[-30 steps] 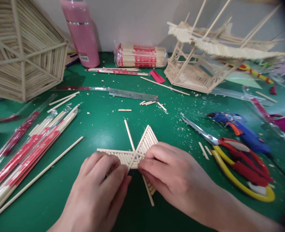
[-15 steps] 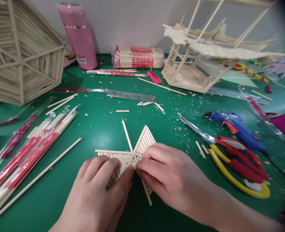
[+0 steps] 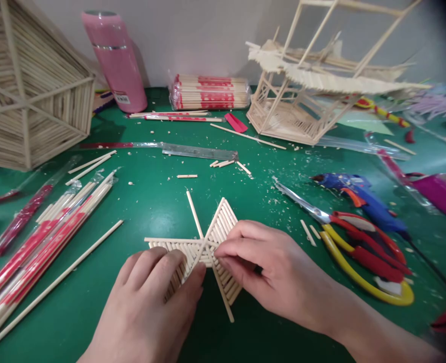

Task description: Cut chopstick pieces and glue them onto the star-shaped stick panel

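A six-spoked frame of wooden chopsticks [image 3: 223, 222], with short stick pieces filling some of its wedges, lies before me at the green table's front. My left hand [image 3: 147, 297] is closed on its left wedge, fingers on top and thumb near the centre. My right hand [image 3: 261, 262] is pinched together just right of the centre, over the right wedges. Whatever is between its fingertips is too small or hidden to make out. One bare spoke [image 3: 194, 214] points away from me, and another extends toward me at the bottom.
Wrapped chopsticks [image 3: 56, 242] and a loose chopstick [image 3: 56, 285] lie left. Right are red-and-yellow pliers [image 3: 363, 252] and a blue glue gun [image 3: 363, 194]. Behind stand a hexagonal stick panel [image 3: 56, 101], a pink bottle [image 3: 117, 65], a chopstick bundle [image 3: 210, 93] and a stick pavilion [image 3: 294, 111].
My right fingertips have drawn slightly back from the left thumb, so more of the centre and the lower right wedge shows. The view has shifted a little.
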`<state>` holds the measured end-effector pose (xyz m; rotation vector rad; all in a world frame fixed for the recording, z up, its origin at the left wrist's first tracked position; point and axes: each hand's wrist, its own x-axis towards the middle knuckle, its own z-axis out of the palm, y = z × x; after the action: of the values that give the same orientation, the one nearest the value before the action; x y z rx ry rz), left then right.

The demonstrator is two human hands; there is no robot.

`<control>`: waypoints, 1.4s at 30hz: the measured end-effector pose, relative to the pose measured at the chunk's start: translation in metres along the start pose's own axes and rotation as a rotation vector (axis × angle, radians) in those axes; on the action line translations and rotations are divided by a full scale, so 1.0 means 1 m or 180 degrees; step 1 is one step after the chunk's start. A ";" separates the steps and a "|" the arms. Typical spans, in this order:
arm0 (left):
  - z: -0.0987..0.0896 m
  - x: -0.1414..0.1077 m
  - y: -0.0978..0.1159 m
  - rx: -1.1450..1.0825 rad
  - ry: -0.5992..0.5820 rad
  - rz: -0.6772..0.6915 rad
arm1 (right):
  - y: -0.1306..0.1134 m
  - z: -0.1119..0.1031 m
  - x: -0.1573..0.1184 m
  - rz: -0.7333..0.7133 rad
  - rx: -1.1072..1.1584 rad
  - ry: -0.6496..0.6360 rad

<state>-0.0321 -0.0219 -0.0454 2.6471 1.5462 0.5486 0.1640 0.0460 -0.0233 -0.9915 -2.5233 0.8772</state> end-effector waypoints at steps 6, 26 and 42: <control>0.001 -0.001 0.001 -0.0053 0.0036 -0.0119 | 0.000 0.001 0.001 -0.0032 0.0021 -0.0029; 0.002 -0.002 -0.001 -0.0167 0.0312 -0.0041 | -0.006 0.007 0.000 0.0208 0.0019 0.0110; 0.003 -0.003 -0.002 0.0119 0.0311 0.0086 | -0.006 0.013 0.001 0.0173 -0.0230 0.0145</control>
<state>-0.0343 -0.0229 -0.0491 2.7112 1.5625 0.6665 0.1549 0.0376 -0.0295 -1.0944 -2.5165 0.7742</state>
